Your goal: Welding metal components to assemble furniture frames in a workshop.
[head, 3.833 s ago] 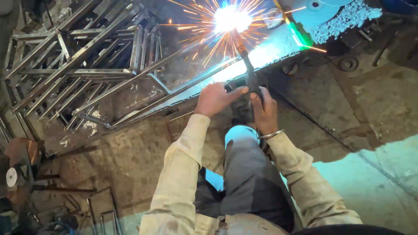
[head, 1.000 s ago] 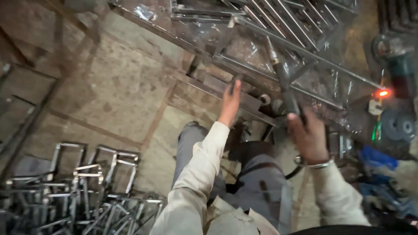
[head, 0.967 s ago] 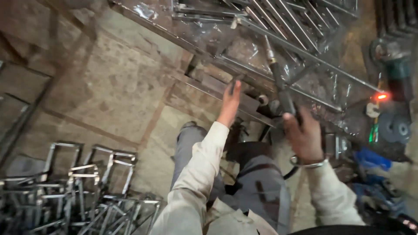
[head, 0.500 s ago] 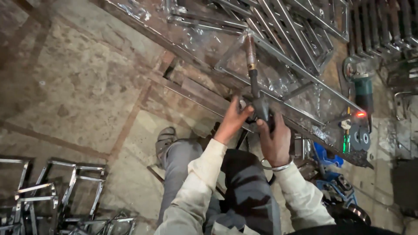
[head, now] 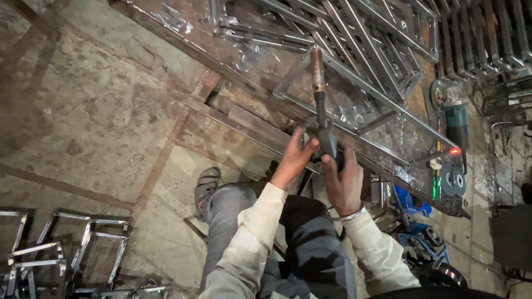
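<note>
Gripping the welding torch [head: 323,133] with both hands: right hand [head: 344,180] wrapped shut around the handle, left hand [head: 296,158] closed on its side, fingers [head: 310,145] curled. Torch tip points away over the steel frame [head: 382,94] on the floor. Angle grinder [head: 455,119] lies well apart, right side. Bent metal brackets [head: 83,249] near left.

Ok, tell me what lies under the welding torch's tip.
The welding torch, gripped by the left hand and right hand, points over a shiny metal frame lying on a plastic-covered worktable. The exact spot beneath the tip is hidden by the nozzle itself.
</note>
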